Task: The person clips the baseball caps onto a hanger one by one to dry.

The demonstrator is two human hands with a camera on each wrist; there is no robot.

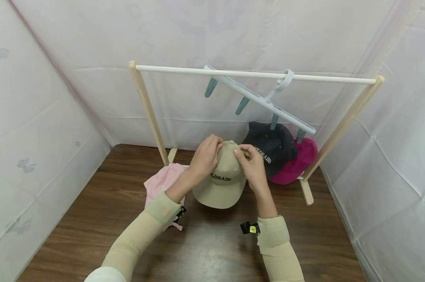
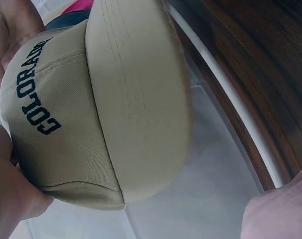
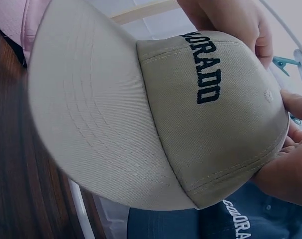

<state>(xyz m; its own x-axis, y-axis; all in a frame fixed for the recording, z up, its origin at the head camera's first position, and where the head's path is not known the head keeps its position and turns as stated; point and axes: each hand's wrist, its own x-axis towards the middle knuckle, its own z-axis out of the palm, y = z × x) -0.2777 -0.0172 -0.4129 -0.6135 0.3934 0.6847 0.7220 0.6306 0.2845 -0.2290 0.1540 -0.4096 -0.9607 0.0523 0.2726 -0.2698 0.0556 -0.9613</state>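
Note:
Both hands hold a beige baseball cap (image 1: pixel 223 192) in front of the rack, brim downward, with dark COLORADO lettering on its front. My left hand (image 1: pixel 206 156) grips the left side of the crown near the top. On the opposite side, my right hand (image 1: pixel 252 163) pinches the crown's fabric between thumb and fingers. The right wrist view shows the cap (image 3: pixel 106 119) with the right thumb on the crown and the other fingers partly hidden behind it. Across the left wrist view spreads the brim (image 2: pixel 141 99), curved and free of either hand.
A pale blue hanger (image 1: pixel 258 98) hooks over the rack's white rod (image 1: pixel 184 71), with several teal clips. A navy cap (image 1: pixel 269 143) and a magenta cap (image 1: pixel 306 156) hang beneath its right-hand clips. On the wooden table (image 1: pixel 205 250), a pink cap (image 1: pixel 163 180) lies by the left forearm.

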